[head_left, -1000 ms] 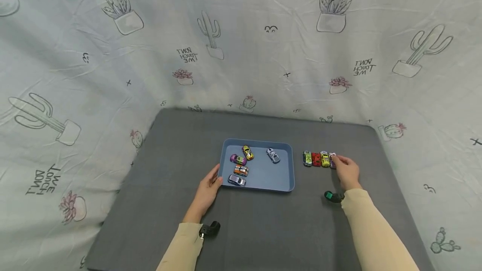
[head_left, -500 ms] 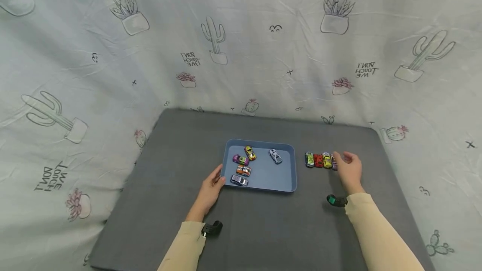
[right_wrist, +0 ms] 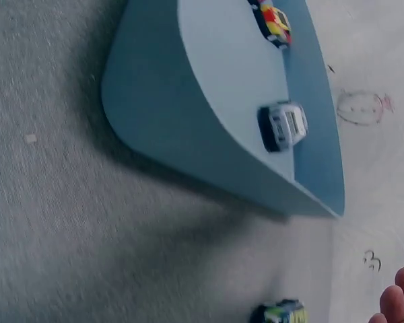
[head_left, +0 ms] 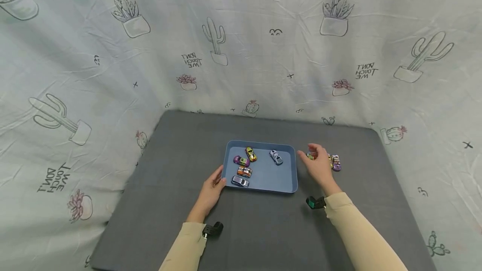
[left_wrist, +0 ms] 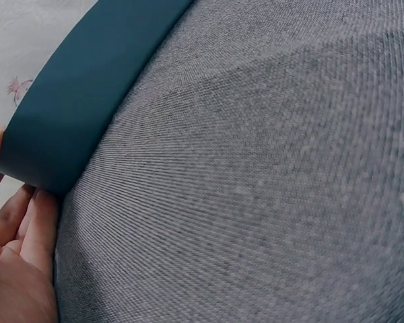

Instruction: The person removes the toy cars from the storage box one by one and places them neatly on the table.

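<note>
A blue tray (head_left: 267, 175) lies on the grey table, with my left hand (head_left: 209, 191) gripping its near left corner. In the left wrist view the thumb lies at the tray wall (left_wrist: 67, 94) and the fingertips touch it from below. My right hand (head_left: 320, 167) is held with spread fingers over a row of toy cars right of the tray, holding nothing. Of that row, a purple-and-white toy car (head_left: 336, 163) shows at the right end and a green one (right_wrist: 283, 312) at the left. The hand hides the red one and most of the yellow one.
Inside the tray are a silver toy car (head_left: 240, 181), an orange one (head_left: 244, 172), a purple one (head_left: 242, 161), a yellow one (head_left: 250, 154) and, further right, a white one (head_left: 276, 157). A patterned curtain (head_left: 256, 53) stands around the table (head_left: 188, 145).
My right hand has left the purple-and-white car at the row's right end and moved left, close to the tray. The left hand stays on the tray; the view shifted slightly.
</note>
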{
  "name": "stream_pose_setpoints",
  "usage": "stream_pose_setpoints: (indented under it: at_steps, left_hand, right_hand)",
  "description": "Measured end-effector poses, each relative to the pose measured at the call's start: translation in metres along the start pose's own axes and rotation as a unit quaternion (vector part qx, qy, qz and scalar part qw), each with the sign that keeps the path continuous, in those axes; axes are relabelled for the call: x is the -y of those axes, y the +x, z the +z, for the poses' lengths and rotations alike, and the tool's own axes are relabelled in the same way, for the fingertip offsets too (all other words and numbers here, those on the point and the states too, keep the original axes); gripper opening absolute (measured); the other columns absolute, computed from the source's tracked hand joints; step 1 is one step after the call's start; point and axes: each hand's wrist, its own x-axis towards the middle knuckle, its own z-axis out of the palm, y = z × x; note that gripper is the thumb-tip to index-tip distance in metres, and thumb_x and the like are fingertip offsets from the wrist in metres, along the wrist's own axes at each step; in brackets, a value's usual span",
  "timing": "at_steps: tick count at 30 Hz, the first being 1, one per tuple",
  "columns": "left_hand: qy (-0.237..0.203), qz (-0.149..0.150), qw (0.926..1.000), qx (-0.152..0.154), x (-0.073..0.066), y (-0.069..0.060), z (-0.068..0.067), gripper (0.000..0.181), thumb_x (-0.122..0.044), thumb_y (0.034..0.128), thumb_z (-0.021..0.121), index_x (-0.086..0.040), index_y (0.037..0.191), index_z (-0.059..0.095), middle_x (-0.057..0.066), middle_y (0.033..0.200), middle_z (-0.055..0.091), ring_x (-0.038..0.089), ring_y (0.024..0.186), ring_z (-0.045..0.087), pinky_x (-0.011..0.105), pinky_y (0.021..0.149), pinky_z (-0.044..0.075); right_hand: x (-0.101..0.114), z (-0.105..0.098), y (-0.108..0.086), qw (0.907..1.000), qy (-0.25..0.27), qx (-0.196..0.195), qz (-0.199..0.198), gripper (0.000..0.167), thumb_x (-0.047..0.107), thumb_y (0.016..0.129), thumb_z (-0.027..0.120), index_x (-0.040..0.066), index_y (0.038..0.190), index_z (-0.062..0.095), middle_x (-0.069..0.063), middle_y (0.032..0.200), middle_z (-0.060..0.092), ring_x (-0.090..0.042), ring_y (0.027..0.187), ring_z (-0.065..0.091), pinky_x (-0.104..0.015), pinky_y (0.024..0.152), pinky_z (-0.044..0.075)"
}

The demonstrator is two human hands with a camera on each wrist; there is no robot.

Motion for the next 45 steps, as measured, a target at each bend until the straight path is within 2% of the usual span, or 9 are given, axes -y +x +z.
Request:
stream_pose_setpoints:
  at_steps: [9,16,21,25,31,33,39,45]
  left_hand:
    - [0.001,-0.003,1.0,0.0,0.001,0.001,-0.001,0.051,-0.022,0.1006,0.054,-0.026,0.149,0.039,0.005,0.151,0.038,0.028,0.137,0.037,0.045,0.109,0.035]
    - [-0.002,-0.002,0.9998,0.018,-0.032,-0.011,-0.005,0.053,-0.011,0.1015,0.052,-0.01,0.151,0.034,0.016,0.152,0.034,0.035,0.137,0.034,0.049,0.108,0.034]
    - [0.002,-0.006,0.9997,0.022,-0.034,-0.012,-0.006,0.053,-0.012,0.1017,0.051,-0.011,0.151,0.034,0.015,0.152,0.034,0.035,0.137,0.034,0.048,0.109,0.033]
    - [0.005,-0.009,0.9997,0.02,-0.03,-0.011,-0.005,0.053,-0.013,0.1017,0.051,-0.012,0.152,0.034,0.015,0.152,0.034,0.034,0.137,0.034,0.049,0.109,0.033]
    - [-0.008,-0.007,0.9999,0.012,-0.002,-0.001,-0.003,0.053,-0.018,0.1014,0.053,-0.021,0.151,0.035,0.01,0.152,0.035,0.032,0.138,0.033,0.049,0.11,0.031]
    - [-0.006,-0.003,0.9999,0.008,0.002,0.0,-0.002,0.052,-0.021,0.101,0.053,-0.024,0.151,0.036,0.008,0.152,0.036,0.03,0.138,0.034,0.049,0.11,0.031]
    - [-0.008,0.006,0.9999,0.002,0.004,0.001,-0.002,0.051,-0.022,0.1003,0.054,-0.026,0.149,0.039,0.006,0.151,0.039,0.027,0.137,0.036,0.046,0.11,0.033]
    - [-0.005,0.005,1.0,-0.001,0.004,0.001,-0.001,0.05,-0.021,0.1008,0.054,-0.027,0.149,0.04,0.004,0.15,0.039,0.026,0.137,0.036,0.045,0.11,0.033]
  right_hand:
    - [0.008,0.014,-0.002,0.9996,-0.015,0.019,-0.014,0.067,0.047,0.088,0.069,0.002,0.134,0.05,-0.015,0.126,0.051,-0.031,0.111,0.048,-0.049,0.093,0.042]
    - [0.012,0.022,-0.002,0.9995,-0.015,0.02,-0.019,0.069,0.05,0.086,0.07,0.003,0.133,0.051,-0.013,0.125,0.052,-0.03,0.112,0.049,-0.048,0.094,0.043]
    - [0.015,0.026,-0.002,0.9992,-0.015,0.029,-0.022,0.07,0.051,0.086,0.069,0.004,0.134,0.05,-0.014,0.124,0.052,-0.03,0.112,0.049,-0.048,0.094,0.043]
    - [0.016,0.027,-0.003,0.999,-0.015,0.034,-0.026,0.069,0.051,0.086,0.069,0.003,0.132,0.051,-0.015,0.123,0.052,-0.029,0.112,0.049,-0.048,0.094,0.043]
    - [0.016,0.03,-0.003,0.9989,-0.014,0.037,-0.027,0.069,0.051,0.086,0.069,0.002,0.132,0.051,-0.017,0.122,0.053,-0.029,0.11,0.05,-0.048,0.094,0.044]
    - [0.016,0.03,-0.003,0.9987,-0.015,0.04,-0.028,0.068,0.049,0.086,0.07,0.003,0.132,0.051,-0.016,0.121,0.053,-0.029,0.11,0.05,-0.048,0.093,0.044]
    - [0.016,0.034,-0.002,0.9985,-0.009,0.041,-0.033,0.061,0.041,0.088,0.071,0.003,0.131,0.052,-0.016,0.121,0.054,-0.03,0.11,0.05,-0.048,0.093,0.044]
    - [0.015,0.037,-0.001,0.9982,-0.006,0.045,-0.04,0.063,0.044,0.088,0.07,0.003,0.132,0.052,-0.018,0.123,0.054,-0.03,0.11,0.051,-0.047,0.093,0.044]
